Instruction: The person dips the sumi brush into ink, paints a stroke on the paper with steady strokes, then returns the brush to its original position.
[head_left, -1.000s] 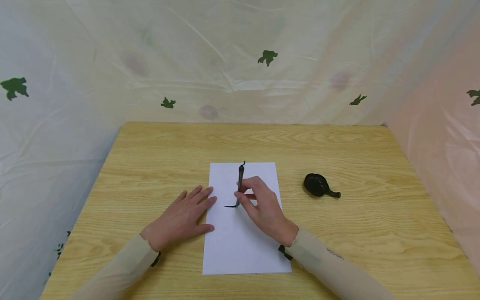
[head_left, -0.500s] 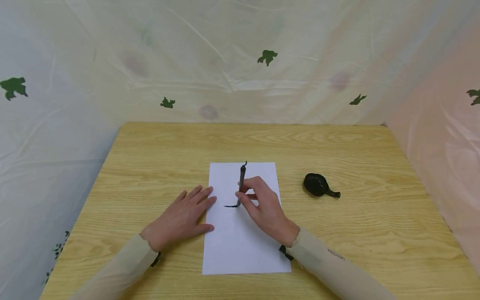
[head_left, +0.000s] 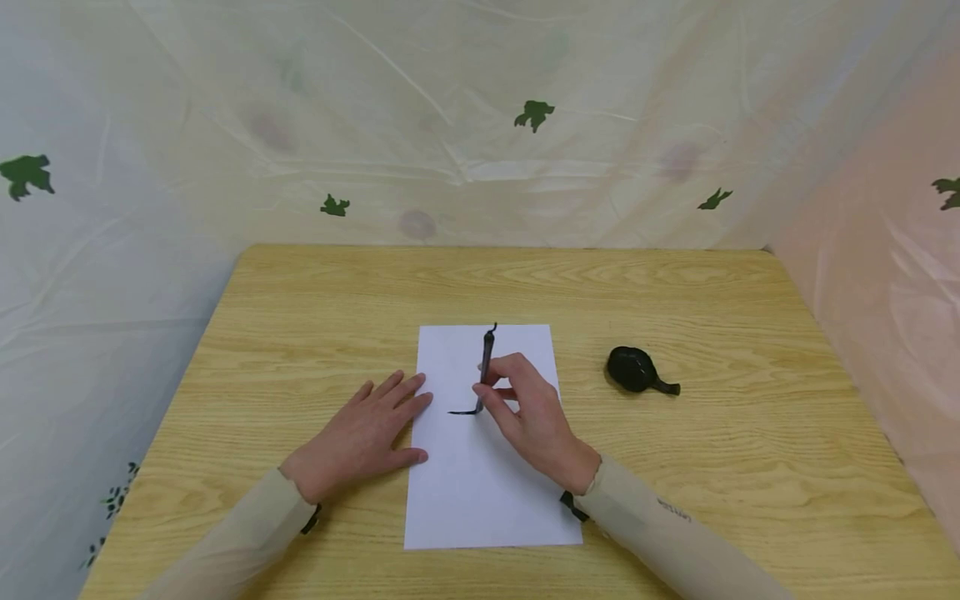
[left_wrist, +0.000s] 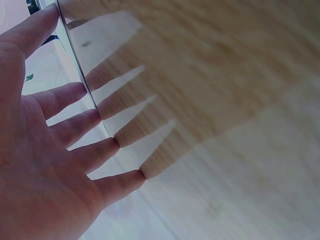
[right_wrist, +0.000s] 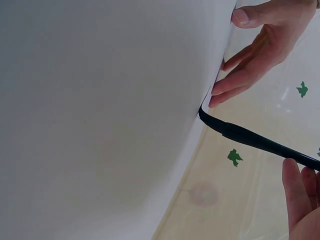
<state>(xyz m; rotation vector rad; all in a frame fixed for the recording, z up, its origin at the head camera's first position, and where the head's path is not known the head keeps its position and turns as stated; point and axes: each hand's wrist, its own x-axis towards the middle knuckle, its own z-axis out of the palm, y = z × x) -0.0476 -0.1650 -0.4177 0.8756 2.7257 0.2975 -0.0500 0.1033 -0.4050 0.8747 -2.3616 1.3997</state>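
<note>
A sheet of white paper (head_left: 487,500) lies on the table before me. My right hand (head_left: 536,425) pinches a dark ink brush (head_left: 487,354) between thumb and fingers, handle nearly upright. Its bristles, bent against the paper in the right wrist view, are black and wet-looking like the lower brush (right_wrist: 245,136). A short horizontal black stroke (head_left: 461,412) runs leftward from the tip. My left hand (head_left: 360,442) rests spread, its thumb and nearest fingertips on the paper's left edge. In the left wrist view the fingers of that hand (left_wrist: 65,145) are straight, touching the tabletop.
A small black dish with a short handle (head_left: 630,369) stands on the wooden table (head_left: 750,467), right of the paper. Pale curtains (head_left: 450,83) with green leaf-like shapes hang behind the table and at both sides.
My right hand has moved slightly to the right with the brush, and the black stroke has grown a little longer that way. The left hand stays in place.
</note>
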